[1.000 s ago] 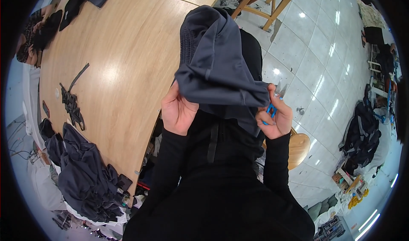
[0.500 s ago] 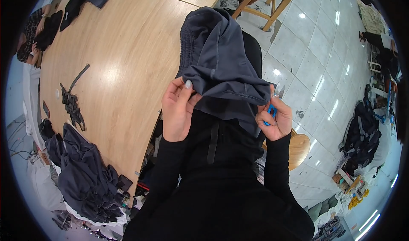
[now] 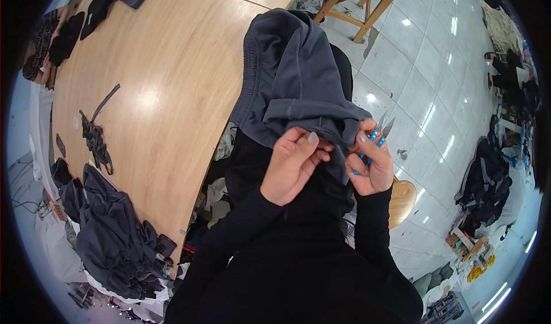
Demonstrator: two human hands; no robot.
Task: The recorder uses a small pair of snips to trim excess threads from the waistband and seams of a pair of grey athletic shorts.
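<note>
Grey garment (image 3: 298, 77) runs lengthwise away, L hand (image 3: 295, 166) pinching hem, R hand (image 3: 370, 163) gripping snips (image 3: 380, 130)

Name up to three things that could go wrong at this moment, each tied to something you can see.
1. The blue-handled snips in the right hand sit with blades open right beside the left hand; a slip might nick a finger.
2. Both hands pinch the same fold of the dark grey garment, so a cut could catch the cloth itself.
3. The garment hangs partly off the wooden table and may slide.
</note>
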